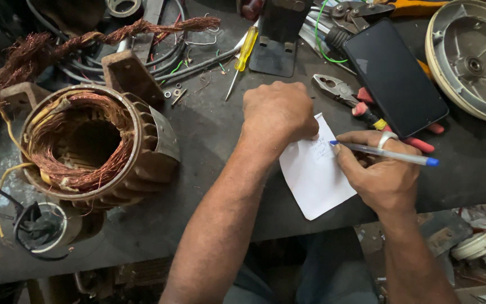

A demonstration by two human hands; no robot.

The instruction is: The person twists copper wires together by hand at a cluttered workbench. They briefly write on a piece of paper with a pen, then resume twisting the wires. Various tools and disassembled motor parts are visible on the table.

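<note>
Right hand [381, 177] grips the blue-capped clear pen [386, 153], tip leftward on the white paper slip [313, 174]; clenched left hand [277, 112] pins its top.

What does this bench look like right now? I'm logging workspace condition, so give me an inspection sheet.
Surface: dark, grimy workbench.
Job's things: white paper slip lying flat; blue pen with its tip on it.
Clutter: motor stator with copper windings, loose copper wire bundle, yellow screwdriver, red-handled pliers, black phone, round metal end cover.
Grippers: left hand fisted, pressing the paper's top; right hand gripping the pen.
Cables: black cables behind the stator.
Surroundings: scrap parts on the floor at right.
</note>
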